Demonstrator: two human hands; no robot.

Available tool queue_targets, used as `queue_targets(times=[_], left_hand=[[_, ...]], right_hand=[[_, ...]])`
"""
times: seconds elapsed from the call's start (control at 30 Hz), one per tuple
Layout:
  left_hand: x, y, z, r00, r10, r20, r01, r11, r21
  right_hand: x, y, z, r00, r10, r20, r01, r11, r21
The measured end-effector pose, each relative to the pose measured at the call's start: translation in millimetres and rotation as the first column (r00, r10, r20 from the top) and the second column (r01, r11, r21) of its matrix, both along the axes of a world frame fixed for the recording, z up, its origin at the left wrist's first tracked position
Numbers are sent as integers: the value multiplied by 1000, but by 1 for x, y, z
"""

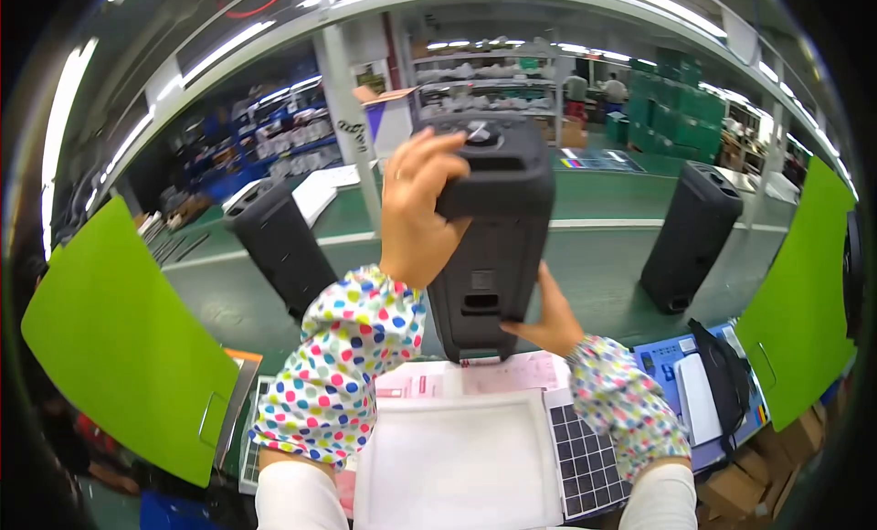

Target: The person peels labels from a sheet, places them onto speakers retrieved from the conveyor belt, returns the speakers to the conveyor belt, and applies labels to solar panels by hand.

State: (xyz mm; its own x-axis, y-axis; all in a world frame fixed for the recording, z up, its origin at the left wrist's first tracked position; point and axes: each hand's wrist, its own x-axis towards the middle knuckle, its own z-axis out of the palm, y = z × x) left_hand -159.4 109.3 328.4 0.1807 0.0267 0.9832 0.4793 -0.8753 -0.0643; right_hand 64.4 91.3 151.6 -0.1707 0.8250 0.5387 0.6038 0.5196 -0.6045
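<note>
A tall black speaker [498, 247] stands upright in front of me, its base at the far edge of pink-printed papers [429, 380]. My left hand [422, 201] grips the upper left of it, with fingers curled over the top beside a round knob. Low on its right side rests my right hand [551, 320], thumb against the lower part and fingers along the side, partly hidden. Nearer to me lies a white tray [457, 461].
Two more black speakers stand at the left [281, 247] and right [692, 238] on the green bench. Green panels [128, 338] [799, 292] flank the workplace. A gridded panel [587, 457], a blue mat [662, 355] and a black bag [722, 384] lie right. Two people are far back.
</note>
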Motion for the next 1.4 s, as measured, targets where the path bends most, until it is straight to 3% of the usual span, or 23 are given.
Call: queue_targets(times=[0.07, 0.13, 0.27, 0.33, 0.4, 0.43, 0.47, 0.53, 0.63, 0.73, 0.77, 0.87, 0.93, 0.97, 1.03, 1.13, 1.4], left_hand=[[6, 16, -32, 998, -1, -60, 0, 1000, -19], [11, 45, -61, 999, 14, -48, -14, 1000, 9], [14, 100, -101, 999, -4, -40, 0, 995, -100], [15, 128, -104, 998, 43, 50, -34, 985, -169], [15, 136, -94, 993, 113, 23, -106, 976, -192], [14, 139, -95, 993, 114, -29, -118, 964, -240], [10, 147, -90, 996, 44, -78, -63, 964, -259], [8, 144, -83, 969, 159, -188, -203, 950, -239], [9, 136, -80, 949, 115, -292, -204, 933, -296], [14, 126, -81, 941, 140, -308, -236, 923, -303], [17, 122, -80, 939, 152, -309, -246, 924, -293], [31, 98, -108, 932, 311, -187, -354, 893, -277], [38, 62, -136, 966, 198, -167, -241, 922, -304], [39, 41, -150, 984, 55, -171, -112, 933, -343], [43, 2, -199, 969, -184, -165, 69, 842, -535], [37, -67, -258, 894, -394, -215, 121, 672, -731], [26, -110, -335, 859, -414, -300, 73, 681, -729]], right_hand=[[-1, 45, -29, 993, -34, -115, 41, 997, 61], [-5, 69, -42, 983, -107, -152, 105, 994, -26], [-13, 100, -73, 964, -265, 11, 259, 933, -249], [-13, 115, -85, 968, -250, -25, 241, 954, -180], [-9, 123, -88, 968, -250, 5, 246, 948, -200], [0, 122, -83, 982, -187, -12, 173, 933, -315], [12, 131, -104, 993, -118, -2, 116, 982, -152], [37, 91, -85, 996, -9, -91, -29, 910, -413], [84, 23, -93, 983, 102, -152, -166, 844, -509], [115, -51, -118, 998, -7, 62, 37, 861, -507], [115, -72, -114, 970, -66, 233, 185, 824, -536], [109, -107, -135, 935, -215, 281, 311, 879, -361], [102, -112, -142, 912, -286, 295, 359, 902, -237], [98, -113, -146, 901, -318, 295, 379, 908, -177], [94, -114, -162, 886, -378, 270, 407, 912, -58], [92, -115, -171, 880, -423, 216, 426, 904, 35], [91, -115, -168, 890, -431, 148, 428, 902, 51]])
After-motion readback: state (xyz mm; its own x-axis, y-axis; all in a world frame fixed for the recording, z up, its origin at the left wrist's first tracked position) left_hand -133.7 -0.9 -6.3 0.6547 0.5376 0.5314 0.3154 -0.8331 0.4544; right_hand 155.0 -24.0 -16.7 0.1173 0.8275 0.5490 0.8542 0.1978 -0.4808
